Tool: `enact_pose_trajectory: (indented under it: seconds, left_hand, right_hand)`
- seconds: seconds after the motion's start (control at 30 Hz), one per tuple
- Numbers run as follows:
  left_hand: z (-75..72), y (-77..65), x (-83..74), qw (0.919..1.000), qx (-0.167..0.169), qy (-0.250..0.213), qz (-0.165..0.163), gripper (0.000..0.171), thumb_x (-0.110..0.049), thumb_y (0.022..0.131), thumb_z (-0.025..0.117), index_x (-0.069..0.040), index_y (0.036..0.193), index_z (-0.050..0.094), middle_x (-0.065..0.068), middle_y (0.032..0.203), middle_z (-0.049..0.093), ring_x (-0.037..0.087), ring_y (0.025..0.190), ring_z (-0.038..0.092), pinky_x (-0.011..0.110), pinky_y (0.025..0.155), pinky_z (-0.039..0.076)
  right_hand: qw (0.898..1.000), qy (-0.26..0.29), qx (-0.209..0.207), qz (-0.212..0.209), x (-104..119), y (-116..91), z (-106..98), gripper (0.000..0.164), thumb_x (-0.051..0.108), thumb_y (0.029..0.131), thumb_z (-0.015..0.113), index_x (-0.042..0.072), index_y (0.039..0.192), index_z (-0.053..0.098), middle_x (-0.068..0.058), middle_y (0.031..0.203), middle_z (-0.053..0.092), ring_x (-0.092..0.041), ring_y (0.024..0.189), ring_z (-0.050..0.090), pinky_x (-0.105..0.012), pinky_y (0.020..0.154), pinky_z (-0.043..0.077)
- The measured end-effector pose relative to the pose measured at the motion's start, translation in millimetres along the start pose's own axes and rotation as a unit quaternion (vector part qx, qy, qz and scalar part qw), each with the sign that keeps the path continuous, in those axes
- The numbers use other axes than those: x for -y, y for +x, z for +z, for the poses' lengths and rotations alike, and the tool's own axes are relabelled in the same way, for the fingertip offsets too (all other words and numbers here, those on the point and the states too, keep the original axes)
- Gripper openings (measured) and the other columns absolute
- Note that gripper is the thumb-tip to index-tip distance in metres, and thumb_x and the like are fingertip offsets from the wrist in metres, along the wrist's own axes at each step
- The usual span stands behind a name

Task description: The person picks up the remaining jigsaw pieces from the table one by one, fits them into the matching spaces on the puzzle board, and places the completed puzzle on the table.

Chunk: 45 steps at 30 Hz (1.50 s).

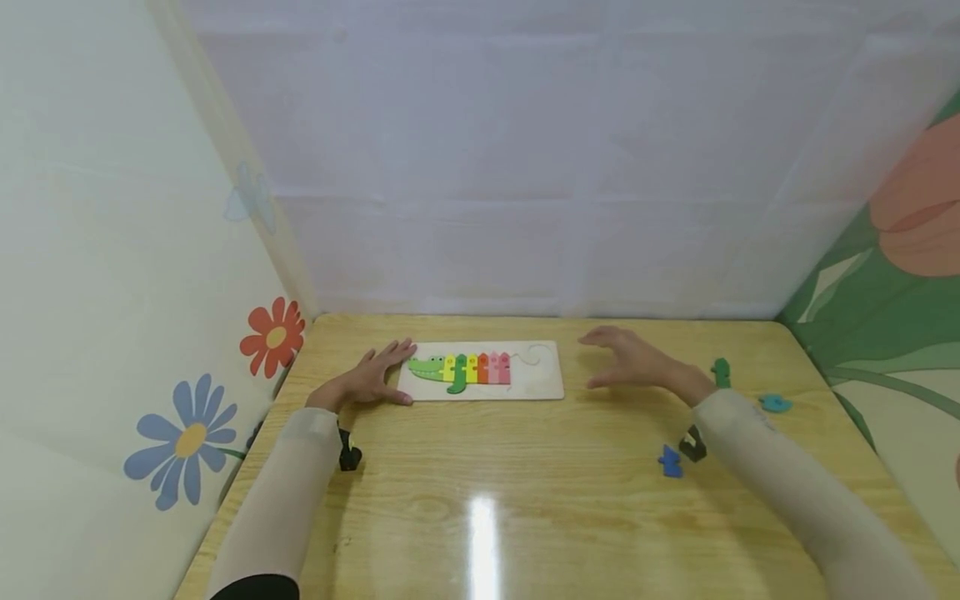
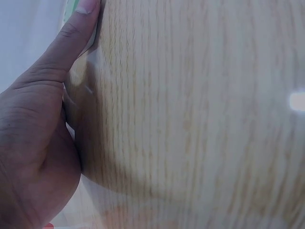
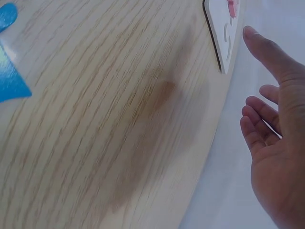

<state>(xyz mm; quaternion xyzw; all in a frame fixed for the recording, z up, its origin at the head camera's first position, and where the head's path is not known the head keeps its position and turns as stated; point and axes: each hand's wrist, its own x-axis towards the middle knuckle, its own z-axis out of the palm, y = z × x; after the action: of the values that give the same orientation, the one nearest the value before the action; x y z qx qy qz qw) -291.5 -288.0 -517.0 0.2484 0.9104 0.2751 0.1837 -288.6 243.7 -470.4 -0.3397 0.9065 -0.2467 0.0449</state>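
Observation:
A pale wooden puzzle board lies flat near the back of the table. In its recess, a crocodile's green head and several coloured body pieces form a row, while the tail outline at the right holds no piece. My left hand rests at the board's left end, fingers and thumb spread around its edge. Off the board's right end hovers my right hand, fingers loosely bent and holding nothing. The right wrist view shows this hand above the table, with the board's corner beyond its thumb.
Loose puzzle pieces lie on the right of the table: a green one, a teal one and a blue one. The blue one lies near the right wrist's dark camera. Fabric walls border the table's back and sides.

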Motion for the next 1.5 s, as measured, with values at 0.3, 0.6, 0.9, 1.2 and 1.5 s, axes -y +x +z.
enact_pose_trajectory:
  seconds: [0.3, 0.6, 0.9, 1.2, 1.5]
  left_hand:
    - [0.6, 0.9, -1.9, 1.0, 0.006, 0.0, -0.008, 0.113, -0.047, 0.09, 0.084, -0.005, 0.17, 0.016, 0.021, 0.177, 0.002, 0.046, 0.162, -0.005, 0.07, 0.125, -0.009]
    - [-1.1, -0.5, -4.1, 1.0, 0.005, 0.0, -0.008, 0.114, -0.048, 0.09, 0.084, -0.004, 0.169, 0.016, 0.022, 0.177, 0.002, 0.047, 0.162, -0.005, 0.07, 0.125, -0.008]
    - [-1.4, -0.9, -5.7, 1.0, 0.002, -0.005, -0.006, 0.113, -0.046, 0.09, 0.085, -0.003, 0.169, 0.016, 0.023, 0.177, 0.002, 0.047, 0.162, -0.005, 0.069, 0.125, -0.008]
    - [-1.9, -0.3, -6.4, 1.0, 0.003, -0.007, -0.002, 0.113, -0.045, 0.09, 0.085, -0.003, 0.169, 0.016, 0.023, 0.177, 0.002, 0.047, 0.162, -0.006, 0.07, 0.125, -0.009]
    - [-1.3, -0.1, -3.9, 1.0, 0.003, -0.003, -0.005, 0.115, -0.049, 0.089, 0.084, -0.004, 0.169, 0.016, 0.023, 0.177, 0.003, 0.047, 0.162, -0.005, 0.069, 0.125, -0.009]
  right_hand:
    - [1.0, -0.005, 0.001, 0.015, -9, -12, -6, 0.082, 0.033, 0.081, 0.094, -0.005, 0.145, 0.059, -0.029, 0.148, 0.057, -0.05, 0.139, 0.051, -0.066, 0.116, 0.039]
    - [0.999, -0.022, 0.008, 0.044, -15, -21, -17, 0.085, 0.034, 0.082, 0.094, -0.004, 0.148, 0.056, -0.028, 0.151, 0.055, -0.05, 0.141, 0.049, -0.066, 0.117, 0.037]
    - [0.999, -0.038, -0.005, 0.026, -24, -31, -27, 0.086, 0.032, 0.081, 0.094, -0.008, 0.147, 0.056, -0.03, 0.149, 0.056, -0.051, 0.139, 0.051, -0.067, 0.116, 0.038]
    - [0.999, -0.042, -0.018, 0.024, -29, -45, -38, 0.085, 0.031, 0.079, 0.095, -0.009, 0.144, 0.058, -0.031, 0.147, 0.058, -0.052, 0.136, 0.053, -0.066, 0.114, 0.041]
    - [0.998, -0.049, -0.017, 0.033, -38, -57, -49, 0.087, 0.032, 0.081, 0.094, -0.01, 0.146, 0.055, -0.032, 0.148, 0.056, -0.053, 0.138, 0.05, -0.069, 0.115, 0.038]
